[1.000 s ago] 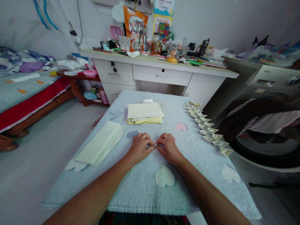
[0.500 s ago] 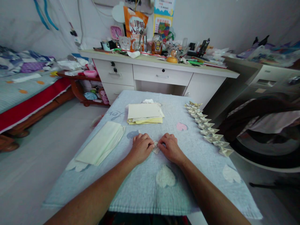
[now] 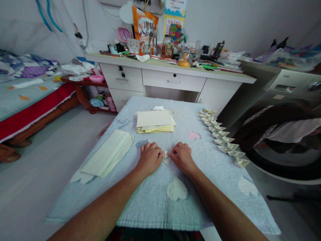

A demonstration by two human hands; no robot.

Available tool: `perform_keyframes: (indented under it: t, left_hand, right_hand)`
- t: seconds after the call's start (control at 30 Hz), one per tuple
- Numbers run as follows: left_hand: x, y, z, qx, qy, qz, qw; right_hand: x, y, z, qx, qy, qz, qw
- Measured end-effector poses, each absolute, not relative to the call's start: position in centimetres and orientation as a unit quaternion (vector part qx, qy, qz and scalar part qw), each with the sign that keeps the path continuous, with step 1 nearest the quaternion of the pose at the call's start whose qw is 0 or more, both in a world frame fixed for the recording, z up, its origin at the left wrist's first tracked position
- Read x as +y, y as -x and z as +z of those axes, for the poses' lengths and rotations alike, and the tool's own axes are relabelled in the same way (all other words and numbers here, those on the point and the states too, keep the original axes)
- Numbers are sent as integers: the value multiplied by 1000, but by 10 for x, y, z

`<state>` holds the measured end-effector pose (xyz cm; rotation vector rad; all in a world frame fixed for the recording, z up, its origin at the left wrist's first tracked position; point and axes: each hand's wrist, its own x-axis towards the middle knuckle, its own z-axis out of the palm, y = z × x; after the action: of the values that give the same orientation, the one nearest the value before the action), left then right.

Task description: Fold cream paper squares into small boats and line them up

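Head cam: folded paper [image 3: 166, 159] lies on cloth [image 3: 142, 202] btwn bed [image 3: 35, 95] & washer [image 3: 296, 82].

A white table [image 3: 160, 68] with drawers [image 3: 156, 77] stands by the wall [image 3: 213, 23]. On it are an orange bag [image 3: 144, 25], a pink clock [image 3: 123, 34] and a brown jar [image 3: 167, 49]. On the left is a bed [image 3: 30, 90] with a red side. A pink bowl [image 3: 97, 79] sits on a brown shelf [image 3: 80, 94]. On the right, dark cloth [image 3: 271, 115] and white cloth [image 3: 293, 130] hang at a washing machine [image 3: 292, 80].
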<state>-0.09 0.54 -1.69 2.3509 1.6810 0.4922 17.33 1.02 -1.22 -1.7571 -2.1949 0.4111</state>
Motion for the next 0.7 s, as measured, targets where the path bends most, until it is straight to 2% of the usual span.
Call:
perform_keyframes:
  t: [0.4,0.7]
  left_hand:
    - [-1,-5,-14,584,-800,135,31]
    - [2,3,-19,598,-779,167,82]
  right_hand:
    - [10,-168,-13,-767,625,96,111]
    - [8,-168,-14,-767,624,80,123]
